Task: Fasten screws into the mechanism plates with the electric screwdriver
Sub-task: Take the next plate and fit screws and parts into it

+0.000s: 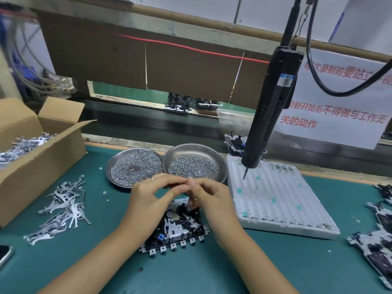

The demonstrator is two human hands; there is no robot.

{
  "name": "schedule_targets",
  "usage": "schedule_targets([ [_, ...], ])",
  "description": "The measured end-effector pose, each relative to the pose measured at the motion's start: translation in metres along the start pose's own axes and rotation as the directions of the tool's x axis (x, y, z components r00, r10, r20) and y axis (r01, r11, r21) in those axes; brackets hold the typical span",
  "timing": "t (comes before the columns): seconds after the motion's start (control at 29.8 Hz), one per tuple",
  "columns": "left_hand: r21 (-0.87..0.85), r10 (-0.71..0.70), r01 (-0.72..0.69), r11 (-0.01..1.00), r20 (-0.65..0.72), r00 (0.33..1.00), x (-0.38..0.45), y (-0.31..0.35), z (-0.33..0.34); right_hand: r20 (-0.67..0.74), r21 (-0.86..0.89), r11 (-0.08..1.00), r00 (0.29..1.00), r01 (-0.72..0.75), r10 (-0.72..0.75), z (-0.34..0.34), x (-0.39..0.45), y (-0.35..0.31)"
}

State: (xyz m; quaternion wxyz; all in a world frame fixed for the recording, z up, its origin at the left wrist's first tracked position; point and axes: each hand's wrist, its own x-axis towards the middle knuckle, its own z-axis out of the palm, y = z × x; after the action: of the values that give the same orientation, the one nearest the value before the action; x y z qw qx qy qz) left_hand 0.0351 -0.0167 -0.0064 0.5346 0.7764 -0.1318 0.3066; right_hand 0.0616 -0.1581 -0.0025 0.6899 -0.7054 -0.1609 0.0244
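Observation:
A mechanism plate [180,228] lies on the green mat in front of me, partly hidden by my hands. My left hand [148,196] and my right hand [209,197] meet above its far edge, fingertips pinched together on something too small to make out. The black electric screwdriver [269,107] hangs on its cord at the right, untouched, its bit pointing down over the white tray [275,200]. Two round metal dishes of screws [135,166] [194,163] stand just beyond my hands.
An open cardboard box [31,158] with metal levers stands at the left, and several loose levers [63,206] lie beside it. More mechanism plates [375,245] lie at the right edge. A conveyor [148,119] runs behind the bench. A phone [5,254] lies at the lower left.

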Motion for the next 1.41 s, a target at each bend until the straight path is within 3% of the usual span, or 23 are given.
schedule_targets([
  [0.13, 0.001, -0.014, 0.015, 1.000, -0.070, 0.997, -0.001, -0.002, 0.001, 0.020, -0.047, 0.998, 0.999, 0.033, -0.032, -0.004, 0.008, -0.001],
  [0.2, -0.047, -0.122, 0.117, 0.992, -0.123, 0.985, 0.002, -0.002, -0.001, -0.071, -0.294, 0.945, 0.983, 0.141, -0.169, -0.014, 0.023, -0.001],
  [0.27, -0.091, -0.204, 0.190, 0.978, -0.179, 0.962, 0.005, -0.005, -0.003, -0.045, -0.656, 0.746, 0.980, 0.117, -0.194, -0.021, 0.043, -0.002],
  [0.3, -0.115, -0.235, 0.215, 0.970, -0.210, 0.949, 0.005, -0.006, -0.005, -0.010, -0.775, 0.630, 0.996, 0.050, -0.090, -0.022, 0.051, -0.001],
  [0.37, -0.154, -0.277, 0.243, 0.958, -0.257, 0.926, 0.006, -0.007, -0.007, -0.009, -0.899, 0.433, 0.989, -0.072, 0.145, -0.021, 0.063, 0.002],
  [0.44, -0.186, -0.298, 0.254, 0.949, -0.270, 0.916, 0.007, -0.006, -0.007, -0.029, -0.940, 0.326, 0.973, -0.104, 0.227, -0.019, 0.071, 0.002],
  [0.57, -0.177, -0.299, 0.262, 0.949, -0.233, 0.925, 0.007, -0.005, -0.007, -0.092, -0.909, 0.377, 0.969, -0.176, 0.229, -0.021, 0.076, 0.002],
  [0.74, -0.229, -0.310, 0.264, 0.937, -0.194, 0.931, 0.004, -0.008, -0.006, -0.097, -0.869, 0.489, 0.995, -0.070, -0.030, -0.021, 0.062, 0.012],
  [0.84, -0.271, -0.308, 0.255, 0.928, -0.177, 0.935, 0.004, -0.005, -0.004, -0.119, -0.786, 0.618, 0.984, -0.011, -0.134, -0.025, 0.061, 0.015],
  [1.11, -0.307, -0.332, 0.288, 0.907, -0.103, 0.937, 0.001, -0.002, 0.000, -0.150, -0.648, 0.761, 0.976, 0.024, -0.158, -0.030, 0.060, 0.011],
  [1.17, -0.310, -0.328, 0.287, 0.906, -0.090, 0.940, 0.000, -0.002, -0.001, -0.184, -0.463, 0.886, 0.979, -0.004, -0.091, -0.029, 0.055, 0.005],
  [1.24, -0.294, -0.310, 0.276, 0.915, -0.074, 0.948, 0.000, -0.003, -0.002, -0.160, -0.166, 0.985, 0.987, -0.046, 0.019, -0.027, 0.043, -0.003],
  [1.41, -0.269, -0.264, 0.254, 0.929, -0.001, 0.965, -0.001, -0.002, 0.000, -0.010, 0.161, 0.983, 0.996, -0.091, 0.094, -0.025, 0.007, -0.013],
])
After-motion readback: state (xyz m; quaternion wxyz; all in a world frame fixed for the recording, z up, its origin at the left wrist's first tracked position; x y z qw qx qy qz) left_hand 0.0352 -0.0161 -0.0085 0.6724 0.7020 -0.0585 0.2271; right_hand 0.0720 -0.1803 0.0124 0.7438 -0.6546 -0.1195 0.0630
